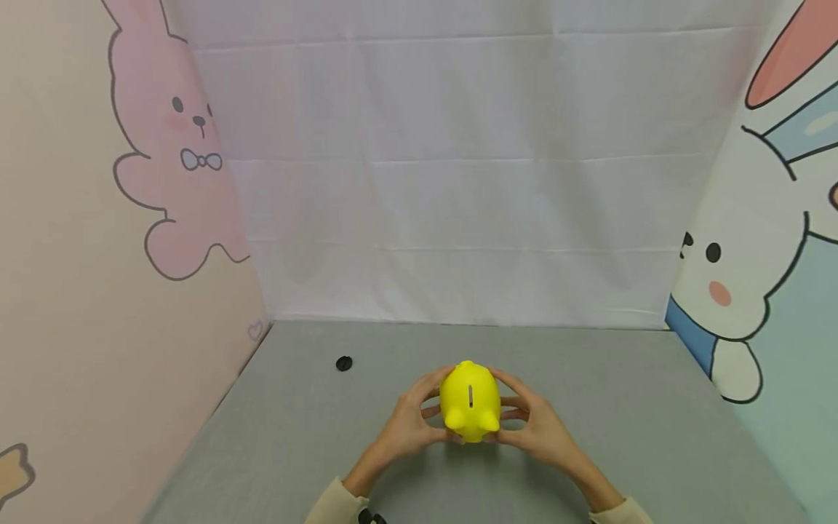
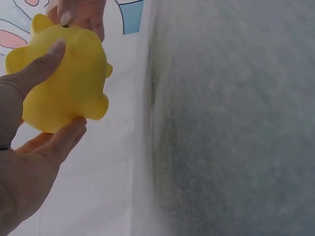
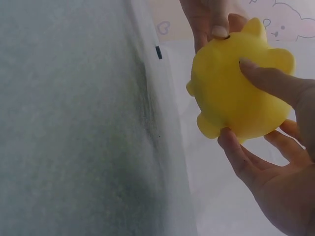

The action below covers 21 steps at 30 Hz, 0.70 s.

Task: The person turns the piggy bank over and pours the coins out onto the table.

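A yellow piggy bank with a dark coin slot on its back is held between both hands, raised over the grey table. My left hand grips its left side, thumb on the near end and fingers toward the far end. From the other side my right hand grips it the same way. In the left wrist view the piggy bank shows its ears and stubby feet, with the left thumb across it. The right wrist view shows the right thumb pressed on the piggy bank and fingertips near a foot.
A small black round disc lies on the grey table at the back left. A white cloth hangs behind the table. Side panels with cartoon rabbits stand at left and right.
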{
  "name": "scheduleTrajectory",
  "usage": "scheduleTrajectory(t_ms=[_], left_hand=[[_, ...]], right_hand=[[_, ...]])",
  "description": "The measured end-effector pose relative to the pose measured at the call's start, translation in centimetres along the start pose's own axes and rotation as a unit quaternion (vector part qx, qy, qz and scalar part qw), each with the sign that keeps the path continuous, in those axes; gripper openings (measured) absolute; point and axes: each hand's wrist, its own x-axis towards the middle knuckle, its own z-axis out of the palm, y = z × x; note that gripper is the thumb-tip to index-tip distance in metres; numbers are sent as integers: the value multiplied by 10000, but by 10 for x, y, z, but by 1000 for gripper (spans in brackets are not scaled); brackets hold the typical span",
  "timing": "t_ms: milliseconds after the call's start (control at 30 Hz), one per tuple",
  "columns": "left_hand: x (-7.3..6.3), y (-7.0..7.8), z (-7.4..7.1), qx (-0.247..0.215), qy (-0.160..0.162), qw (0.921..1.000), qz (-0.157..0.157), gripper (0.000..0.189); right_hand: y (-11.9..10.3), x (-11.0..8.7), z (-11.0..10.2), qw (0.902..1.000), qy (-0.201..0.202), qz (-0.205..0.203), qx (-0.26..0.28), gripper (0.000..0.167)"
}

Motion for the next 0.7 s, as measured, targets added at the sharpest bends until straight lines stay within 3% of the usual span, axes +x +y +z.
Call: scheduleTrajectory(t_ms=[267, 400, 533, 700], left_hand=[[1, 3, -13, -641, -603, 9944, -592, 99], [1, 3, -16, -428, -857, 9925, -762, 89], [3, 5, -14, 9, -856, 9917, -963, 73], [8, 11, -10, -64, -826, 9891, -1219, 60]], right_hand=[[-4, -2, -6, 9979, -277, 488, 319, 83], [-7, -1, -7, 9943, -367, 830, 559, 75], [-10, 2, -6, 9887, -330, 1308, 647, 62], [-12, 6, -4, 9826, -314, 1655, 787, 55]])
